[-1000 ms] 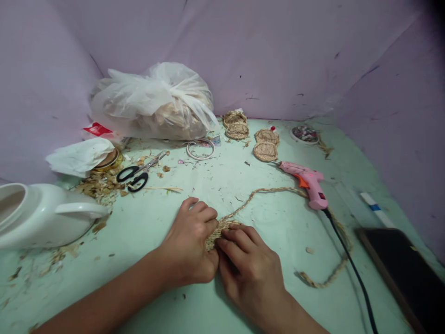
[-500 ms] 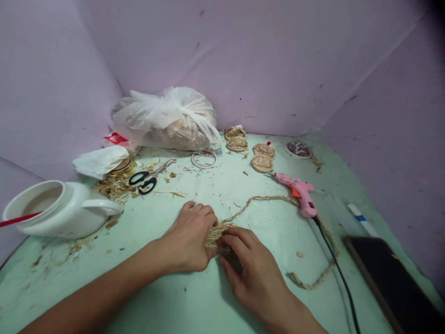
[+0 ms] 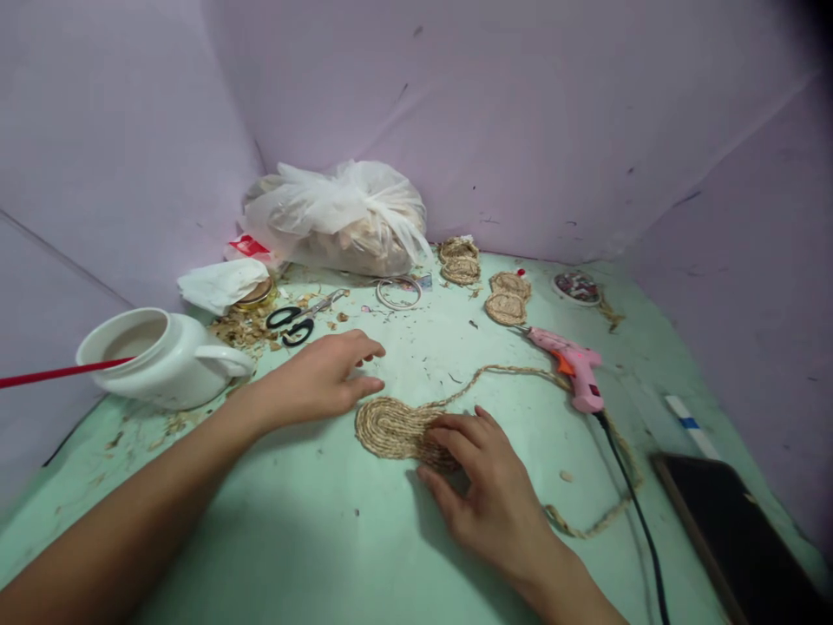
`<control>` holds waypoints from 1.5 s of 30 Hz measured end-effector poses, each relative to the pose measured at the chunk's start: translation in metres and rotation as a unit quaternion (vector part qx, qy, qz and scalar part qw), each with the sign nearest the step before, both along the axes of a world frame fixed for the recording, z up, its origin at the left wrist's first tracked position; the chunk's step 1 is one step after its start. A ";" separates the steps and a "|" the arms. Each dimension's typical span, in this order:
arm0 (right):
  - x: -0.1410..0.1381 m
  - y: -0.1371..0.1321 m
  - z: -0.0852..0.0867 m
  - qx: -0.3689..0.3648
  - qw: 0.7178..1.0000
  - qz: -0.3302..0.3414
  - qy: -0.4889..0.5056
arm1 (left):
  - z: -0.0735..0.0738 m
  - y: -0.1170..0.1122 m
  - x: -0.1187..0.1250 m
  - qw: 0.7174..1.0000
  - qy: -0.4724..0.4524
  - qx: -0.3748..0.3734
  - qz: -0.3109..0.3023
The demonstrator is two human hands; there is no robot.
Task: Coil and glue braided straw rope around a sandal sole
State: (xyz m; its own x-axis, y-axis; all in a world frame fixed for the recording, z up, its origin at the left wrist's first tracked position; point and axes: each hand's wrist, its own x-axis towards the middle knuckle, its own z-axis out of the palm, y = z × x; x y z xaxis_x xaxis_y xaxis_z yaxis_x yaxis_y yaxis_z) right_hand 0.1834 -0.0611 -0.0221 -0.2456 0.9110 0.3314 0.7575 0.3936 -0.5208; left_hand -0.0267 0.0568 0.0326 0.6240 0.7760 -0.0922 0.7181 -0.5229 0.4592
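Note:
A flat, sole-shaped piece of coiled rope point(image 3: 390, 428) lies on the table, with its rows side by side. Its right end is partly hidden under my right hand point(image 3: 485, 486), whose curved fingers rest on top and whose thumb is at the near edge. My left hand point(image 3: 329, 378) hovers just left of the piece, fingers apart and holding nothing. From the coil's far edge a braided rope tail point(image 3: 501, 369) runs right, passing by a pink hot glue gun point(image 3: 573, 360) lying on its side.
Left are a white ceramic pot point(image 3: 175, 373) with a red stick point(image 3: 65, 373) and black-handled scissors point(image 3: 303, 319). At the back sit a tied plastic bag point(image 3: 351, 217), small woven pieces point(image 3: 508, 299) and a ring point(image 3: 399, 293). A dark phone point(image 3: 729, 529) lies right, near the glue gun's cord point(image 3: 634, 503).
My left hand has let go of the coiled rope piece and moved left, uncovering its left end. The right hand stays on the piece. The whole view has shifted slightly.

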 end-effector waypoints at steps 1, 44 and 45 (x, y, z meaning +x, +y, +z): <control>0.002 0.001 0.001 0.015 1.000 -0.007 0.006 | 0.004 -0.001 -0.002 0.999 0.034 -0.009 -0.018; 0.035 0.019 -0.017 -0.008 0.980 -0.073 -0.185 | -0.006 -0.012 0.036 0.973 0.041 0.047 -0.220; 0.035 0.019 -0.016 -0.017 0.981 -0.071 -0.180 | -0.006 -0.011 0.037 0.972 0.043 0.042 -0.229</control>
